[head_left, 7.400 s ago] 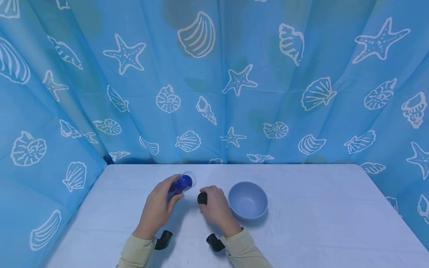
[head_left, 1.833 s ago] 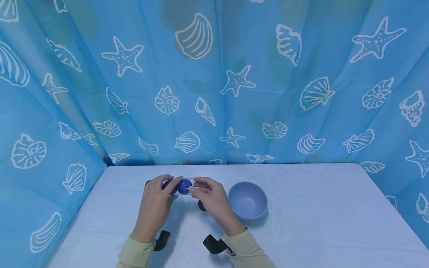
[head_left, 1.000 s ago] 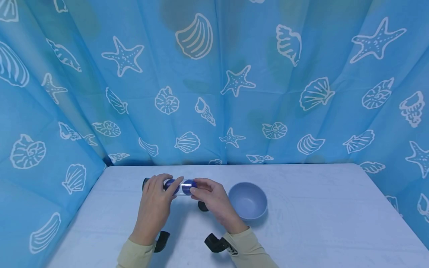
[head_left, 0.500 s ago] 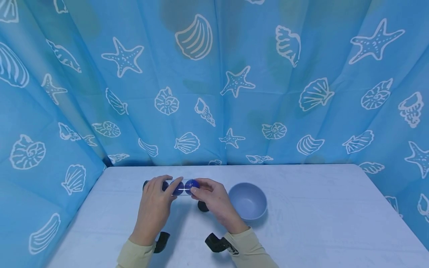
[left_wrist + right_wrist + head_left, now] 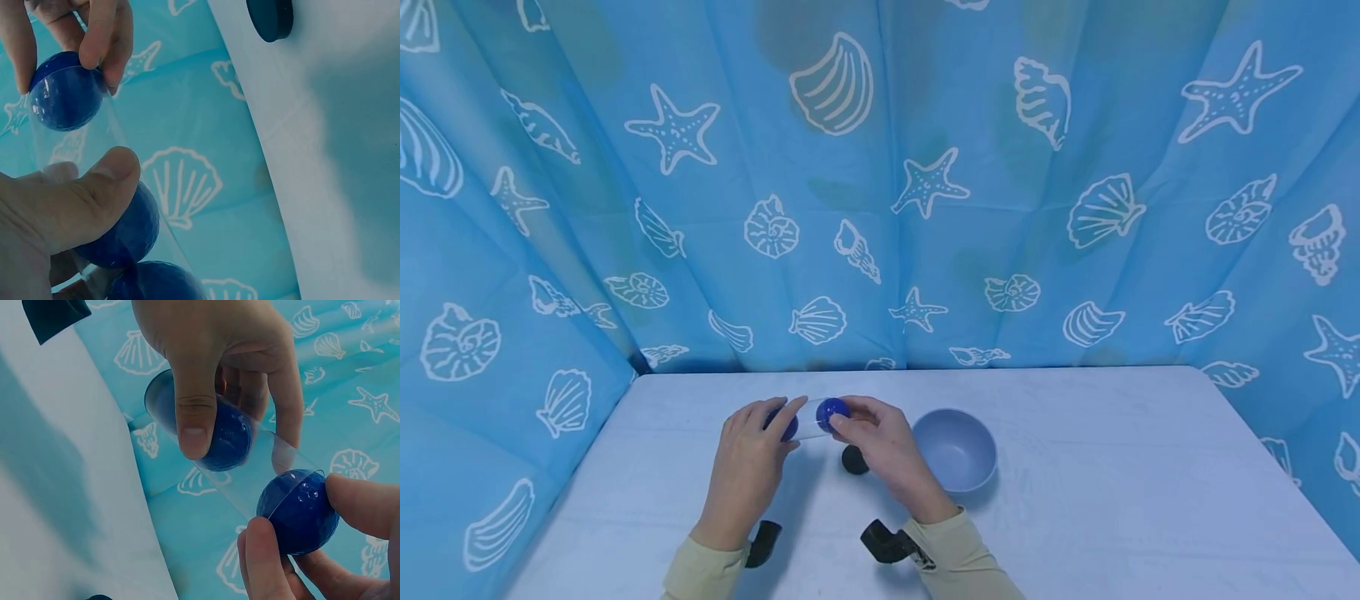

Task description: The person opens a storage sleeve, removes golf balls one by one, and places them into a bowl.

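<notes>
A clear tube (image 5: 807, 421) lies sideways in the grip of my left hand (image 5: 745, 471), raised over the table. My right hand (image 5: 891, 454) pinches a blue golf ball (image 5: 300, 512) at the tube's mouth; part of the dimpled ball sticks out past the rim. Farther down inside the tube, in the left wrist view, sit a second blue ball (image 5: 128, 231) and a third ball (image 5: 156, 284), partly behind my left thumb. A stretch of bare tube separates them from the pinched ball. On the table below the right hand is a round black cap (image 5: 854, 459).
A light blue bowl (image 5: 955, 450) stands just right of my right hand. White cloth covers the table (image 5: 1112, 467). Behind and to the left hangs a blue shell-patterned curtain (image 5: 880, 208). Black wrist cameras (image 5: 887, 543) stick out from the sleeves.
Earlier the right hand held the black cap; now the cap lies on the table. The right fingers have since taken the end ball and drawn it rightward, partly out of the tube.
</notes>
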The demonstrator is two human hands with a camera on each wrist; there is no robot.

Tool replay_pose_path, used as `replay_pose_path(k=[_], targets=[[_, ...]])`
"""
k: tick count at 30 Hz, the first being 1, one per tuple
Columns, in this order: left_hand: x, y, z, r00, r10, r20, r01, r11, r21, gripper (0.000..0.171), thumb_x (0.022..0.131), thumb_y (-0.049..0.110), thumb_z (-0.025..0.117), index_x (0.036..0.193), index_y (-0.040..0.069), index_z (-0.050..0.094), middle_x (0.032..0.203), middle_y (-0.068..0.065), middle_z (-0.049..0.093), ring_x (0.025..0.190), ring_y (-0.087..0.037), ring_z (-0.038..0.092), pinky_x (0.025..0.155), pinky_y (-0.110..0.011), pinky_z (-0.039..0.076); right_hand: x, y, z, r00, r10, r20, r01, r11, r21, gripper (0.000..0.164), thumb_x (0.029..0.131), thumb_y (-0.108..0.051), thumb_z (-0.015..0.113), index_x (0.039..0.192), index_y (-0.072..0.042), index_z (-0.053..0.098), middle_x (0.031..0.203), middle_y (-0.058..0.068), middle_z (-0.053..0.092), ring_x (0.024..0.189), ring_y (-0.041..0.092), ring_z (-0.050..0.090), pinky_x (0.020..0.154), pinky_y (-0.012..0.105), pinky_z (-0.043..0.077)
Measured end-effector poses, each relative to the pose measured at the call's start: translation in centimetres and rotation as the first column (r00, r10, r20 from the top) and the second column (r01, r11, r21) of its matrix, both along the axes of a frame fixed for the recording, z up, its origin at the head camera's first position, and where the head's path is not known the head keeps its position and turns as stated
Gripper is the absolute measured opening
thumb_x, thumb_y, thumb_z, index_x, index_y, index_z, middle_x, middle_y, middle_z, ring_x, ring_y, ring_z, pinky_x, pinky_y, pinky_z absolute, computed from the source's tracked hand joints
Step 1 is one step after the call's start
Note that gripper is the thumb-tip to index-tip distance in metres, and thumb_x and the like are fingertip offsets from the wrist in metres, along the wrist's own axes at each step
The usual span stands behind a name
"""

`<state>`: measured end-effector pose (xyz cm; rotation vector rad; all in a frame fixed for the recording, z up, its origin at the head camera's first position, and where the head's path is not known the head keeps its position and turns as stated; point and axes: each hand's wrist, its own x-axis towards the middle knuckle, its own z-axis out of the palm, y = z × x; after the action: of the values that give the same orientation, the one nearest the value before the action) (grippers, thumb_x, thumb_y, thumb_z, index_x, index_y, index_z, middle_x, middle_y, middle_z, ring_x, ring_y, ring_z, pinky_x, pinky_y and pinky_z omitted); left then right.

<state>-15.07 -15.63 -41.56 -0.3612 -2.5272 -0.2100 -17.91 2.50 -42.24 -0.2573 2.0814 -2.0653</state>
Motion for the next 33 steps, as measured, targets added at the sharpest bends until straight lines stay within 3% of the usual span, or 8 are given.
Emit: replay_pose_path(k=[26,33], targets=[[0.0,0.0,0.0,1.000,0.010,0.011,-0.011,0.998,0.056,0.066,0.070,0.013,0.081,0.129,0.021,0.053,0.115,-0.011,0.059,0.110,-0.030,0.052,0.098,-0.051,0.038,-0.2,1.3,1.4,0.997,-0.070,-0.013,0.070,0.997,0.016,0.052,0.083,-0.037,0.068,0.127,-0.012,0.054,0.111,0.006,0.060,0.096,0.016,0.063,0.088,0.032,0.050],[0.0,-0.1,0.0,1.000,0.003,-0.001,-0.003,0.998,0.061,0.066,0.070,0.013,0.081,0.128,0.021,0.053,0.114,-0.011,0.059,0.110,-0.030,0.053,0.098,-0.051,0.039,-0.1,2.1,1.8,0.995,-0.091,-0.031,0.093,0.993,0.074,0.054,0.081,-0.039,0.070,0.126,-0.013,0.054,0.113,0.005,0.060,0.098,0.016,0.061,0.089,0.033,0.049]])
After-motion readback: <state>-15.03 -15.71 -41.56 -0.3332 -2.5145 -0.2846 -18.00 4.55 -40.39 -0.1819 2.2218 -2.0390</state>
